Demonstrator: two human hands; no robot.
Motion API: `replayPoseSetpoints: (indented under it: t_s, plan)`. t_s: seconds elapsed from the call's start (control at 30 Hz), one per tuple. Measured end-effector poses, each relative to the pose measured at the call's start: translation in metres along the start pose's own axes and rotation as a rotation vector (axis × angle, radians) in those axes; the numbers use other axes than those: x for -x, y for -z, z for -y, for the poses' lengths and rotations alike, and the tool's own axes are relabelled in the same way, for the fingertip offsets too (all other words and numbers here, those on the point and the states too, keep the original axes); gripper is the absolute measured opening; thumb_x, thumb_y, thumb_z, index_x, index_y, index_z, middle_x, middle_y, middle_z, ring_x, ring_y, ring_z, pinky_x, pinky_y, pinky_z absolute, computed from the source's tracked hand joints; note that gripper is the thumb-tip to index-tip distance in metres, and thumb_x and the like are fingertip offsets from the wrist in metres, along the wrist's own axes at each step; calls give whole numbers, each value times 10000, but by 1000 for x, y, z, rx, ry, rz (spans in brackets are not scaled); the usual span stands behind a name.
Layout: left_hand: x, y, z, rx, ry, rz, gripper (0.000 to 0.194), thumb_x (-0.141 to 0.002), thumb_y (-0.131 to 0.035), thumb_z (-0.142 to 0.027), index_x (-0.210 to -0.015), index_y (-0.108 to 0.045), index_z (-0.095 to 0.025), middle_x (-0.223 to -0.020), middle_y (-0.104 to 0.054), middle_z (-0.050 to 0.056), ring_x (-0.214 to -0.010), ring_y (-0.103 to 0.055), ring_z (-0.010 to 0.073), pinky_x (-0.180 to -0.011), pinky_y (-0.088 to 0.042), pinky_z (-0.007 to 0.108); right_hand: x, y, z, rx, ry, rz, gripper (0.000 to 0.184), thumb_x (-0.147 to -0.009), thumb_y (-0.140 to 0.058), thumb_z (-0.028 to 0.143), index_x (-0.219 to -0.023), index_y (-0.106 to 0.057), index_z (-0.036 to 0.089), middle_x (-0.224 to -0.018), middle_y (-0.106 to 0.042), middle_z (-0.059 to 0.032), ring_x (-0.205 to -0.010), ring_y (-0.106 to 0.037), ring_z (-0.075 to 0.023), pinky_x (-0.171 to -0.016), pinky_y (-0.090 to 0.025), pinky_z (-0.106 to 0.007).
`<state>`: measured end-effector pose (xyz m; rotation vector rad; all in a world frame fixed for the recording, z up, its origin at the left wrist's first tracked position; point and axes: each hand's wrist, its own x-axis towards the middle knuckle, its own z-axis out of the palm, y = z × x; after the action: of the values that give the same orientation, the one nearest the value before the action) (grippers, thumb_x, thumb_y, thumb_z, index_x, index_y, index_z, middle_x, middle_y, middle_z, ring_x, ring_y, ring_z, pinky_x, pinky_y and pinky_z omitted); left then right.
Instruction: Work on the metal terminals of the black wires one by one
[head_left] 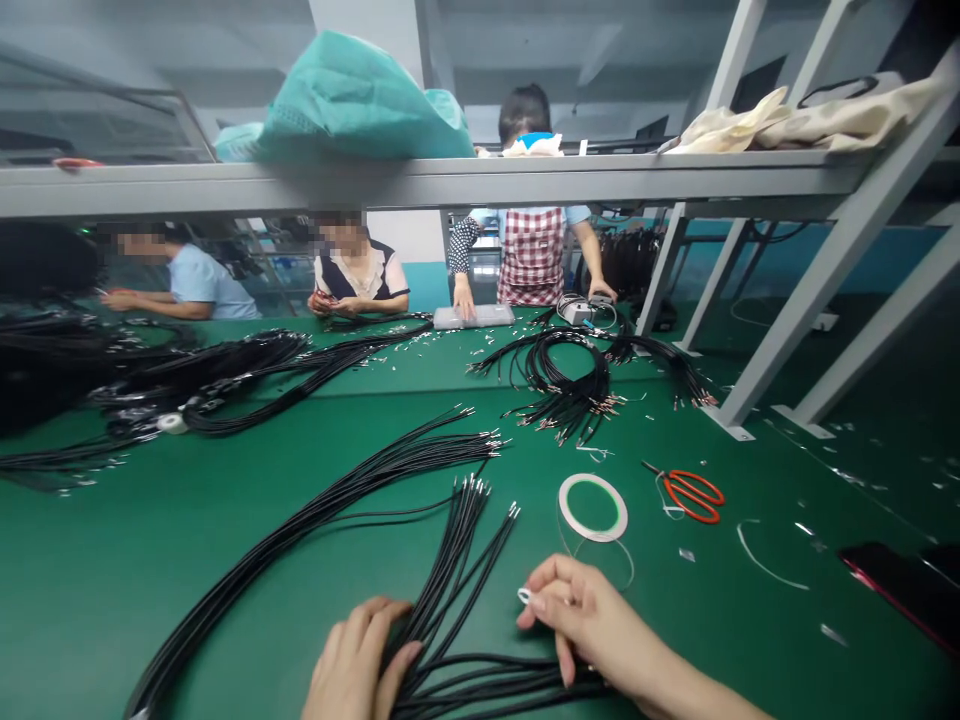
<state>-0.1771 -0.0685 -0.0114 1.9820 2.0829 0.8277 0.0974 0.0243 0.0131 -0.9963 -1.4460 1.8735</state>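
Observation:
My left hand (358, 660) is at the bottom centre, its fingers closed round a bundle of black wires (457, 550) with metal-tipped ends that fan out across the green table (150, 560). My right hand (592, 620) is just to the right of the bundle, thumb and forefinger pinching a small white piece of tape (524, 596). Its lower fingers rest on the looped part of the wires. A white tape roll (593, 507) lies flat just beyond my right hand.
Orange-handled scissors (694, 492) lie right of the tape roll. Another long wire bundle (360, 480) runs diagonally at the left, and a coiled bundle (577, 385) lies farther back. A dark phone (907, 590) sits at the right edge. Three people work across the table beneath a grey shelf (450, 182).

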Motion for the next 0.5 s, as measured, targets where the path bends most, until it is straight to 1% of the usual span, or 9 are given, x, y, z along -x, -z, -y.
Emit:
replayPoseSetpoints:
  t_s: [0.07,0.1,0.17,0.23,0.3,0.33,0.4,0.43,0.5]
  plan:
    - [-11,10,-13,27,36,-20,280,-841,-607,-352,-1108,-647,-278,-1157,-639,79,-1081,-572,322,-887,-486,473,4,1,6,13,14,2,256,-880,-604,416,-924,-545,170,-865,-751,-47,-350,-549,-31,-378,-248,-150]
    - [-19,14,-25,70,35,16,275,-833,-617,-345,-1097,-650,-275,-1138,-647,75,-1076,-574,317,-895,-479,469,6,3,10,25,27,-1,239,-887,-602,399,-939,-547,172,-874,-751,-44,-363,-560,-31,-391,-259,-149]
    - [-38,21,-58,209,38,103,241,-855,-598,-349,-1079,-649,-274,-1104,-657,58,-1060,-583,284,-905,-469,428,6,7,17,50,51,-6,218,-895,-600,378,-969,-549,179,-882,-750,-35,-388,-575,-34,-419,-296,-152]
    - [-57,21,-93,375,51,218,221,-861,-603,-348,-1058,-653,-260,-1032,-677,46,-957,-623,244,-832,-489,364,4,8,21,56,72,-13,216,-892,-605,375,-976,-550,183,-857,-744,-23,-402,-580,-44,-439,-324,-160]
    - [-71,14,-118,483,51,250,199,-841,-634,-310,-1023,-666,-238,-1002,-687,43,-927,-631,226,-816,-479,333,2,7,24,63,92,-45,218,-884,-613,384,-949,-556,183,-793,-728,-2,-405,-577,-57,-442,-335,-168]
    - [-75,9,-127,520,53,230,189,-832,-645,-305,-1002,-675,-228,-982,-689,44,-923,-631,223,-807,-475,323,2,5,24,82,108,-74,216,-884,-612,388,-927,-561,183,-750,-714,9,-412,-578,-66,-447,-345,-174]
    - [-80,-2,-134,552,70,187,171,-836,-644,-329,-954,-688,-213,-927,-687,43,-886,-630,219,-778,-466,313,2,2,24,158,154,-144,207,-898,-592,391,-907,-572,185,-680,-690,22,-448,-600,-95,-479,-387,-193]
    - [-80,-7,-135,559,79,164,171,-841,-637,-347,-919,-695,-207,-899,-685,43,-859,-627,216,-761,-461,310,3,0,23,206,181,-180,202,-909,-577,390,-923,-578,189,-672,-693,18,-481,-622,-113,-506,-413,-206]
    - [-78,-16,-133,586,93,140,200,-850,-623,-379,-854,-705,-197,-851,-676,42,-805,-614,208,-725,-450,301,5,-2,20,287,230,-238,205,-927,-549,392,-991,-580,199,-720,-727,-6,-562,-669,-150,-565,-458,-234]
